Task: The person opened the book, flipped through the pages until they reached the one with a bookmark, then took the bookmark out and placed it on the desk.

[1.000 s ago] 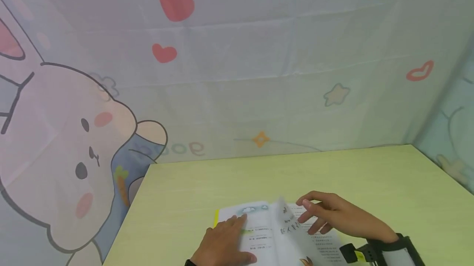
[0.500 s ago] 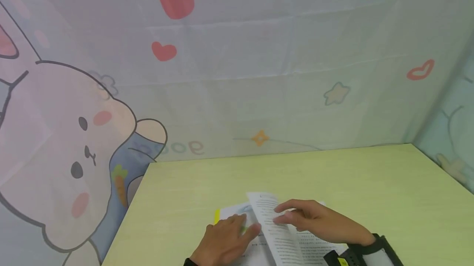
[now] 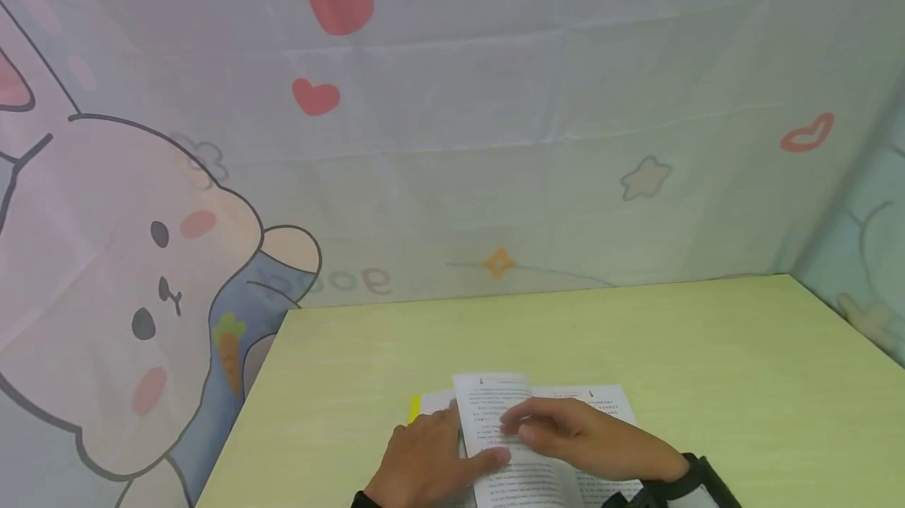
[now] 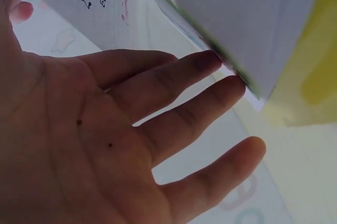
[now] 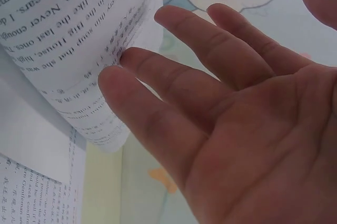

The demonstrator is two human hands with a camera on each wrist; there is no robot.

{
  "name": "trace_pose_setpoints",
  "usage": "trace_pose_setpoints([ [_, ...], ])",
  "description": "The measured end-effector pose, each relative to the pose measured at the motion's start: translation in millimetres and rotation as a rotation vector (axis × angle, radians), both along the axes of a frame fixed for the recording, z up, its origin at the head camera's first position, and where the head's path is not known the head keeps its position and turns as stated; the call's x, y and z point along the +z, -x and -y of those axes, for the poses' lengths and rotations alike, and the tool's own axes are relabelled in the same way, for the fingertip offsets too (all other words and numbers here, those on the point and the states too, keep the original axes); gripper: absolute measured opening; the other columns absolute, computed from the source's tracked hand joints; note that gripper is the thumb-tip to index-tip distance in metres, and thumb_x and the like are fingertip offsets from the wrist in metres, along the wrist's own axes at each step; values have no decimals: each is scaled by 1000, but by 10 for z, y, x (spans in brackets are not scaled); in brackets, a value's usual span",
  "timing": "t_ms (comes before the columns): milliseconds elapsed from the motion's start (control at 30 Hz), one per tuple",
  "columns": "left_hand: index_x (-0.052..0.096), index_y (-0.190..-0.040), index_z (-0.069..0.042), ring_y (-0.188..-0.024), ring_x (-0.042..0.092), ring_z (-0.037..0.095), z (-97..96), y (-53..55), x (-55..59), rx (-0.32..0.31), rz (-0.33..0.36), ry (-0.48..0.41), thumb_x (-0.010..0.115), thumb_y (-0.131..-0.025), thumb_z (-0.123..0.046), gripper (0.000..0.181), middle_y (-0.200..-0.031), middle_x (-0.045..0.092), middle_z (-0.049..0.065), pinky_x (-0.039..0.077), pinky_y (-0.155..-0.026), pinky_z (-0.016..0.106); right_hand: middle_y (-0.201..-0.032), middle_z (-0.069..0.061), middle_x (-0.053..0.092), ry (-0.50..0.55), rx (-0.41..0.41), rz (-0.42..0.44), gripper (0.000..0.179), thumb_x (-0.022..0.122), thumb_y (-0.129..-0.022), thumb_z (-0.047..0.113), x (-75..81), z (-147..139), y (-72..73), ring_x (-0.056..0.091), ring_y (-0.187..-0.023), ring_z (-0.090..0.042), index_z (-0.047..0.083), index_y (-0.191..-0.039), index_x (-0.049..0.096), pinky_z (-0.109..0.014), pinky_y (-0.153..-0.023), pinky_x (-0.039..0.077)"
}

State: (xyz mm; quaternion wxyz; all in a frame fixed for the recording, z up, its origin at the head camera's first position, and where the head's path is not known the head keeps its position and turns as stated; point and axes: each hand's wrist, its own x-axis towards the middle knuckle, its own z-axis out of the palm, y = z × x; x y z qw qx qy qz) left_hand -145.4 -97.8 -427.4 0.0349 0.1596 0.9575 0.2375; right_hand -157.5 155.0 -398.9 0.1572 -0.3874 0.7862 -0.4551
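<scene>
An open book (image 3: 601, 402) with printed text lies at the front of the table. One leaf (image 3: 488, 394) is lifted and leans over its left side. My left hand (image 3: 424, 457) rests on the left page with fingers stretched out; the leaf covers some fingertips and the thumb lies over the leaf's edge. In the left wrist view, its fingertips meet the book's left pages (image 4: 247, 29). My right hand (image 3: 576, 433) is at the leaf, palm toward it, pressing it leftward with extended fingers. The right wrist view shows its fingertips against the curved leaf (image 5: 79, 50).
The pale yellow-green table (image 3: 353, 351) reaches back to a cloth backdrop (image 3: 452, 202) printed with hearts and a rabbit. A yellow strip (image 3: 414, 407) shows at the book's left edge. Black straps circle both wrists.
The leaf has swung from the right side over to the left. My right hand moved left with it. My left hand stayed on the left page, and its thumb now lies over the leaf.
</scene>
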Motion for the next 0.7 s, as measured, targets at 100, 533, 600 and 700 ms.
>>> trace_pose_setpoints([
  [100, 58, -128, -12, -77, 56, 17, -3, -10, 9, -1, -23, 48, 59, -79, -79, 83, -90, 61, -3, 43, -66, 44, -133, -5, 63, -3, 11, 21, 33, 46, -109, 25, -14, 23, -13, 57, -121, -15, 11, -135, 61, -29, -94, 49],
  [533, 41, -149, 3, -133, 42, 38, 17, -53, -50, 41, -137, 160, 77, -72, -65, 109, -145, 44, 22, 39, -96, 62, -137, -12, 60, -14, -18, 59, 40, 52, -107, 30, -18, 27, -32, 57, -125, -15, 4, -137, 57, -26, -96, 48],
  [600, 41, -150, 1, -134, 40, 39, 18, -42, -59, 32, -136, 161, 79, -73, -61, 106, -148, 41, 23, 39, -96, 63, -137, -11, 60, -15, -25, 52, 41, 53, -107, 31, -19, 30, -37, 58, -124, -15, 5, -137, 58, -26, -95, 48],
  [700, 43, -150, -1, -136, 39, 38, 16, -32, -63, 4, -138, 182, 81, -75, -54, 99, -150, 40, 22, 41, -96, 61, -137, -12, 60, -13, -34, 47, 40, 53, -106, 32, -10, 36, -49, 59, -123, -18, 6, -137, 58, -27, -95, 49],
])
